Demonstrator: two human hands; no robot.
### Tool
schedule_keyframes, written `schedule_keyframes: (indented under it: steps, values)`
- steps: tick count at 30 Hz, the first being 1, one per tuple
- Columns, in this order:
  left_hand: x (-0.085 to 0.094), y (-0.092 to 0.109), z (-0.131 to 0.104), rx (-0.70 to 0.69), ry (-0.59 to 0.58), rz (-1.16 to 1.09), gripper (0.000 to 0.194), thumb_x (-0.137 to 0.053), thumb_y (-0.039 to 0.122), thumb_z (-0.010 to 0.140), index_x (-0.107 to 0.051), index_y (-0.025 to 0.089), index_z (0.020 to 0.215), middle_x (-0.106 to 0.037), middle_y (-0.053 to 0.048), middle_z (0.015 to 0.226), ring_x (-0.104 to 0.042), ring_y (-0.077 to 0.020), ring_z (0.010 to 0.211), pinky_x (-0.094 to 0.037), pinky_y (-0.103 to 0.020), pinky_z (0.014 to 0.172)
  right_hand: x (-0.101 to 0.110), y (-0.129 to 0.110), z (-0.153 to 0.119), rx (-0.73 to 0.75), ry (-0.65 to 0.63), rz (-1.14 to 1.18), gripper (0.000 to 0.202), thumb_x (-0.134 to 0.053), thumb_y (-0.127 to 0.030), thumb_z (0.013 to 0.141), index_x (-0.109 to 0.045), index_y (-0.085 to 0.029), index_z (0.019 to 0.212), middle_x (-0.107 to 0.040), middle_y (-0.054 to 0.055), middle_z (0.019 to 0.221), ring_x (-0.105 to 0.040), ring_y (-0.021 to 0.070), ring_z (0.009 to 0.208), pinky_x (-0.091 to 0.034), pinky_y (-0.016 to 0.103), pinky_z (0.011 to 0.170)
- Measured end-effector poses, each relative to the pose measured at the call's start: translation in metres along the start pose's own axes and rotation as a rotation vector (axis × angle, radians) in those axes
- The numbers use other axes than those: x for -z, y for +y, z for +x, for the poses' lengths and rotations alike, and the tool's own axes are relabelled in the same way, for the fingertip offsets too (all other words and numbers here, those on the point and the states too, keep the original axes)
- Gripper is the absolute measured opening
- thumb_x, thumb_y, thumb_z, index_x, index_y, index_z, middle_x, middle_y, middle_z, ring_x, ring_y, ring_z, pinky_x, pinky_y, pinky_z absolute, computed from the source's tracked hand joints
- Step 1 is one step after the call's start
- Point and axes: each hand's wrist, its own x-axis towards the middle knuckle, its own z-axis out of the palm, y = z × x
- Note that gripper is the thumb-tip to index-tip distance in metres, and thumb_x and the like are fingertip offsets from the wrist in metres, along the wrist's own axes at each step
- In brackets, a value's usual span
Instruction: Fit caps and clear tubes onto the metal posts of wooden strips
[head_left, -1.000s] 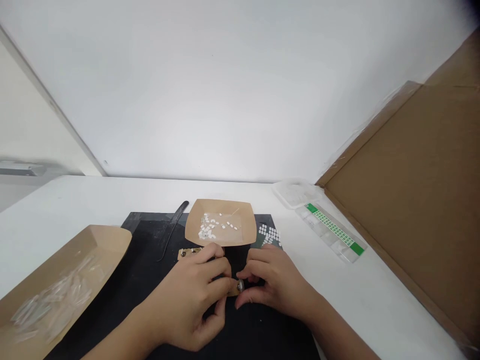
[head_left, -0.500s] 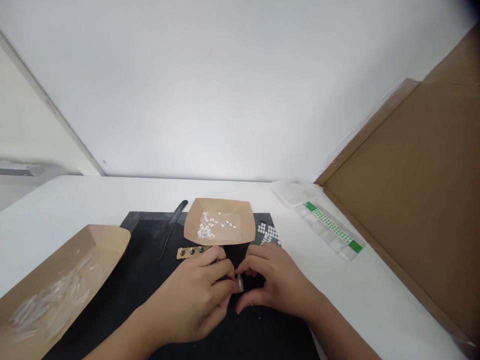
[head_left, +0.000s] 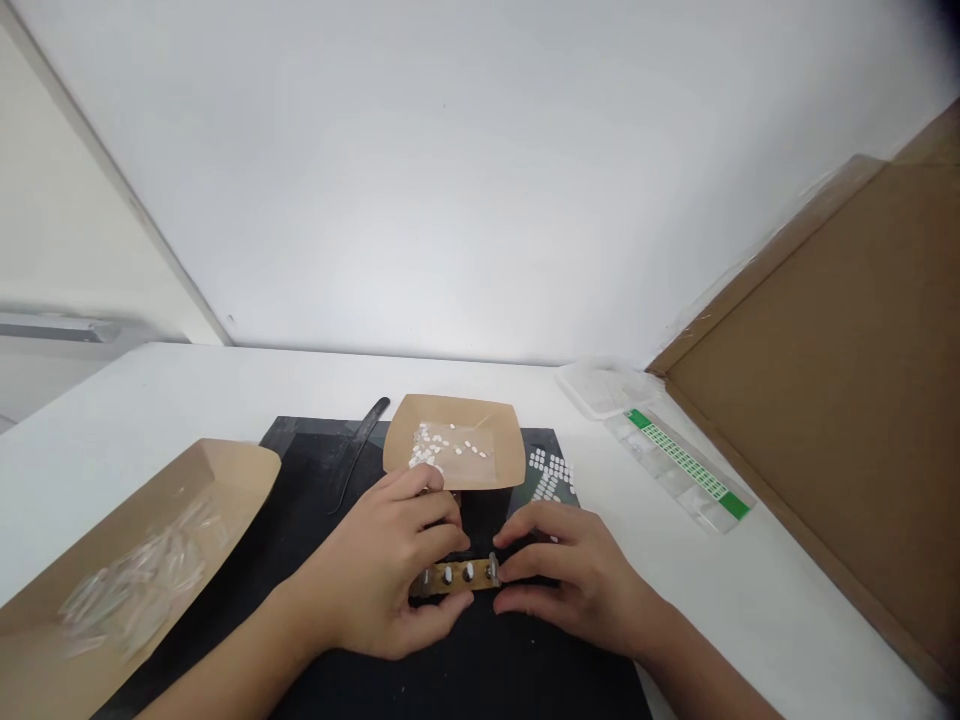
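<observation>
A short brown strip [head_left: 459, 584] with a row of small dark posts lies across the black mat in front of me. Small white ovals sit on the middle posts, and a greyish piece [head_left: 493, 566] stands at its right end. My left hand [head_left: 390, 565] is closed round the strip's left end, thumb on the near side and fingers on the far side. At the right end, the fingertips of my right hand [head_left: 574, 570] close in on the strip and the greyish piece. Behind my left hand, a second strip is almost wholly hidden.
A cardboard tray [head_left: 515, 440] with white ovals stands beyond my hands on the black mat [head_left: 300, 560]. A larger tray [head_left: 244, 460] of clear pieces is at left. A black spatula-like tool [head_left: 367, 430], a sheet of white ovals [head_left: 551, 475] and a green-banded clear case [head_left: 690, 465] lie around.
My left fingers have moved back, so more of the brown strip shows. My right hand has shifted right to the strip's end. The view has turned slightly, and my left hand now covers the rear strip.
</observation>
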Motion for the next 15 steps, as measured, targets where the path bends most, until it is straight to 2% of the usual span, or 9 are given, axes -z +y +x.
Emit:
schedule_keyframes:
  steps: [4,7,11,15]
  values:
    - [-0.0014,-0.0021,-0.002,-0.018,-0.034,0.017,0.02,-0.076,0.038,0.089,-0.071,0.022,0.101,-0.069,-0.004,0.094,-0.056,-0.0269,0.096,-0.045,-0.045,0.086,-0.0027,-0.0009,0.0002,0.027,-0.006,0.009,0.025,-0.088,-0.039,0.088,-0.074,-0.026,0.104,-0.074,0.002,0.11,-0.071,0.0151,0.092,-0.054,0.027,0.081]
    - [-0.0035,-0.0039,-0.0022,-0.028,-0.045,0.04,0.028,-0.076,0.047,0.09,-0.071,0.021,0.1,-0.07,-0.004,0.093,-0.056,-0.0272,0.095,-0.044,-0.045,0.085,-0.0037,-0.0024,0.0003,0.026,-0.016,0.011,0.023,-0.086,-0.038,0.09,-0.073,-0.025,0.103,-0.075,0.001,0.109,-0.071,0.0148,0.092,-0.054,0.028,0.081]
    - [-0.0064,-0.0074,-0.0019,-0.038,-0.033,0.061,0.038,-0.08,0.055,0.086,-0.071,0.021,0.1,-0.07,-0.004,0.091,-0.056,-0.0268,0.093,-0.043,-0.043,0.082,-0.0063,-0.0039,-0.0007,0.028,-0.015,-0.067,0.018,-0.083,-0.036,0.093,-0.071,-0.022,0.095,-0.075,0.001,0.107,-0.068,0.0138,0.086,-0.051,0.028,0.077]
    - [-0.0077,-0.0097,-0.0022,-0.049,-0.032,0.074,0.042,-0.081,0.059,0.083,-0.072,0.02,0.096,-0.069,-0.004,0.088,-0.055,-0.0262,0.089,-0.042,-0.042,0.079,-0.0073,-0.0087,0.0026,0.056,-0.053,-0.173,0.021,-0.074,-0.027,0.1,-0.064,-0.02,0.084,-0.072,0.0,0.094,-0.06,0.0125,0.075,-0.045,0.028,0.068]
